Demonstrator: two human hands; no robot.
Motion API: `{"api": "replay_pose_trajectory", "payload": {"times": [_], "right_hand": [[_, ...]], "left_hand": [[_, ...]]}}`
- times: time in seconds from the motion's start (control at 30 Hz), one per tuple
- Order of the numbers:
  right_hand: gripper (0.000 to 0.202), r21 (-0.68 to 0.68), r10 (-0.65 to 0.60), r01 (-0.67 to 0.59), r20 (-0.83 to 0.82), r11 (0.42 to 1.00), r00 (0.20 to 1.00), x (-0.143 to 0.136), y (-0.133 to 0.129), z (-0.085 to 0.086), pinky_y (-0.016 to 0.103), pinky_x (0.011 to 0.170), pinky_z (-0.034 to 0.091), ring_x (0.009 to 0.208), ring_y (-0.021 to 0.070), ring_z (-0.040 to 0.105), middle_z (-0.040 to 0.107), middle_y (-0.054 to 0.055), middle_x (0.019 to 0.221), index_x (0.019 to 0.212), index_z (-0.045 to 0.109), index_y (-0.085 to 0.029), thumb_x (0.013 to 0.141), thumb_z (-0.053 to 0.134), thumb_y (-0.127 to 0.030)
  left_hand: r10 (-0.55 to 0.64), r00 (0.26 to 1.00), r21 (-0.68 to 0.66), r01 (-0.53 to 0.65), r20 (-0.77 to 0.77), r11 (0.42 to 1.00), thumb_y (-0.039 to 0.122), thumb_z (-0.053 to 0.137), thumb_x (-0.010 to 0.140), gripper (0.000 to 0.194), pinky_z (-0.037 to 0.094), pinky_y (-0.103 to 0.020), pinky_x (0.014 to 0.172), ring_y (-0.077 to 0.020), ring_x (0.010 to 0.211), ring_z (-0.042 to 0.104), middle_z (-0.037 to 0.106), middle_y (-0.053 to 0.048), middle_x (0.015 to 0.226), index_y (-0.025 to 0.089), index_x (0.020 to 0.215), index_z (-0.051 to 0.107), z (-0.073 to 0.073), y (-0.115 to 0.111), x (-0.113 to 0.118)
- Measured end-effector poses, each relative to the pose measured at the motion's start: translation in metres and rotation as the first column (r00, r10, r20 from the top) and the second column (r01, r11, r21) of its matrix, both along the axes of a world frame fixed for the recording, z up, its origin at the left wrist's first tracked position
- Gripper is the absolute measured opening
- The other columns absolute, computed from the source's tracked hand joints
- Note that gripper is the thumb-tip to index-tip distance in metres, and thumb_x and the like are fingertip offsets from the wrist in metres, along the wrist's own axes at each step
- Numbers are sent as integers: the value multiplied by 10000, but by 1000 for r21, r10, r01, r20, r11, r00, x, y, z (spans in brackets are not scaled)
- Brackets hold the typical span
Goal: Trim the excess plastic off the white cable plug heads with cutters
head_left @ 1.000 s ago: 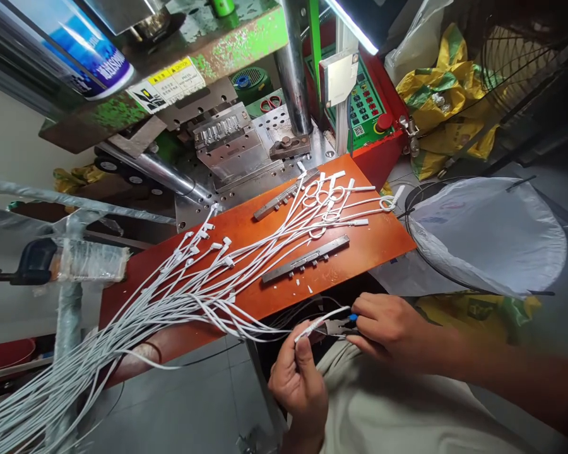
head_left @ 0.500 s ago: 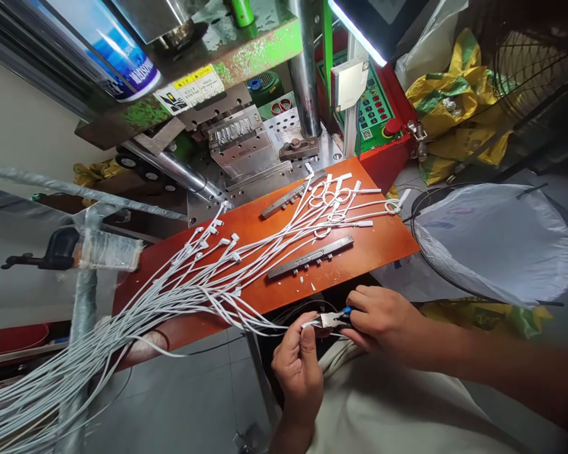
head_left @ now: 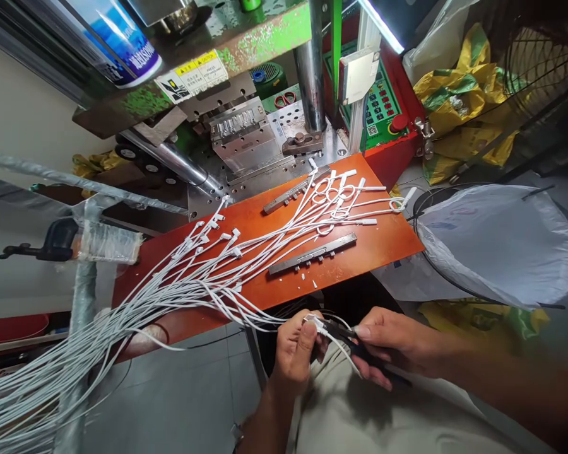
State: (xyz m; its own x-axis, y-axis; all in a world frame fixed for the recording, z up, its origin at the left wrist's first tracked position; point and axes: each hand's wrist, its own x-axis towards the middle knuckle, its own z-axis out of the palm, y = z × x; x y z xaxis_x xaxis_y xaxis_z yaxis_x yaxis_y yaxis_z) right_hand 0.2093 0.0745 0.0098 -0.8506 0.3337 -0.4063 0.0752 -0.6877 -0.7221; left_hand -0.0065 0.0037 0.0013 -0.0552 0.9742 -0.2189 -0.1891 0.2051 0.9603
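Observation:
Low in the middle of the head view, my left hand point(head_left: 297, 347) is closed, thumb and fingers pinching the end of a white cable point(head_left: 343, 350) at its white connector point(head_left: 316, 323). My right hand point(head_left: 388, 340) wraps round a pair of dark-handled pliers point(head_left: 360, 347). The jaws of the pliers reach to the connector beside my left thumb; whether they grip it I cannot tell. A bundle of white cables point(head_left: 165, 302) runs from the lower left across the orange board point(head_left: 383, 246), several with plugs or small loops at their ends.
Two metal bars point(head_left: 312, 254) point(head_left: 291, 194) lie on the board. Behind it stands a press with a metal mould block point(head_left: 239, 132), a steel column point(head_left: 310, 88) and a red-and-green control box point(head_left: 397, 151). A white-lined hoop bin point(head_left: 497, 246) is at the right, a clamp point(head_left: 59, 243) at the left.
My right hand has turned and opened out its grip, bringing the dark pliers into view against the connector. A cable end now hangs between my hands. The view has shifted slightly.

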Motion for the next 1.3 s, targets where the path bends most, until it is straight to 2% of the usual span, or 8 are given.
{"api": "replay_pose_trajectory", "payload": {"times": [0.07,0.13,0.2,0.37,0.5,0.73,0.97,1.3], "right_hand": [[680,301,-12,-12,77,954,997,3,2,6,300,618,498,651,159,583,656,51,773,680,571,-196,1038,548,-774],[537,663,-83,-76,205,745,975,7,4,16,318,735,513,760,178,614,670,55,866,799,669,-191,1141,504,-572],[406,849,-174,-194,314,492,933,12,4,25,331,780,517,827,197,633,678,69,955,863,694,-201,1161,500,-396],[228,937,-308,-343,347,70,886,13,-2,24,341,743,467,848,225,603,673,88,978,869,672,-193,1088,620,-226],[211,943,-375,-320,264,-96,889,8,-5,12,357,733,399,824,227,558,665,82,950,839,643,-195,1050,645,-185],[233,922,-455,-357,256,-151,853,1,-7,5,376,731,339,830,246,499,647,72,912,777,631,-211,999,691,-175],[247,905,-481,-396,281,-156,830,-3,-8,-3,387,742,336,840,255,492,649,87,922,764,639,-208,1004,693,-191],[329,941,-396,-327,268,-90,878,4,-4,-9,355,664,337,735,200,504,615,52,825,767,614,-204,1091,555,-204]], "left_hand": [[-22,1000,44,21,12,999,528,585,1111,473,460,-279,602,-151,629,552,589,-19,727,189,782,612,-1,3,-1],[-18,998,90,24,-60,996,496,570,1127,451,500,-308,700,-182,731,596,639,-46,806,176,828,676,-2,5,0],[37,988,94,-23,-153,995,491,549,1139,449,485,-314,736,-189,763,580,675,-61,855,168,890,736,-5,5,2],[209,964,76,-199,-162,977,462,525,1157,469,491,-311,772,-206,823,637,793,-101,967,170,960,834,-19,2,14],[255,965,41,-253,-60,967,477,584,1134,447,525,-278,732,-180,764,653,799,-88,902,164,965,854,-26,3,22],[370,929,7,-370,-13,929,529,597,1127,419,581,-254,618,-152,641,654,676,-4,762,183,930,729,-26,4,40],[412,910,4,-412,-50,911,597,592,1111,475,416,-197,422,-102,479,503,545,47,656,192,873,657,-25,6,47],[434,896,-5,-436,-91,900,617,634,1085,516,428,-183,499,-108,590,475,544,21,723,194,791,607,-23,6,43]]}}
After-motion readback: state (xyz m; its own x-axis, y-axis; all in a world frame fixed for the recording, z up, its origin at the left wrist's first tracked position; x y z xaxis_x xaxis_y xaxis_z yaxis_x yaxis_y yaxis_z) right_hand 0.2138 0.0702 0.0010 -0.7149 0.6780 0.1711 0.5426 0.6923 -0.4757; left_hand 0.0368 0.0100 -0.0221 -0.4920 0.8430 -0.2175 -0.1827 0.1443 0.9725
